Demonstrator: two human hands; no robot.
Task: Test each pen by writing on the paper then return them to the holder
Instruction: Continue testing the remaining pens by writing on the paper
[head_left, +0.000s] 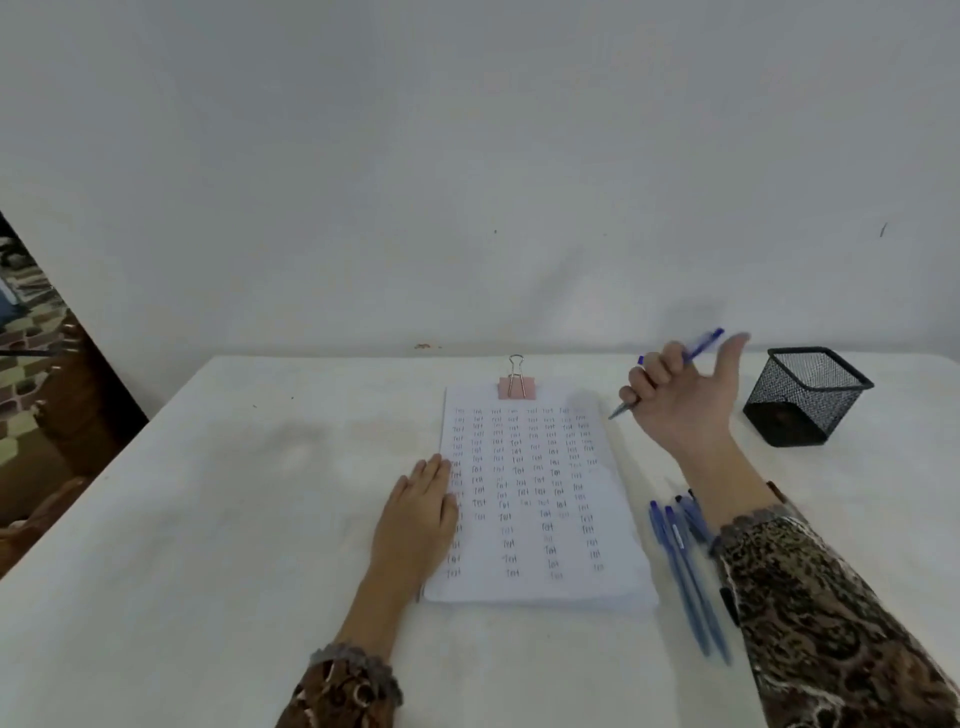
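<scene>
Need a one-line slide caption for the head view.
Right hand holds a blue pen raised between paper and holder; left hand flat on the paper's edge; spare pens lie beside the paper.

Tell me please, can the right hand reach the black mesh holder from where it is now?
Probably yes. The right hand, gripping a blue pen, is raised just beside the mesh holder, and only bare tablecloth lies between them. The holder's mouth is open.
</scene>
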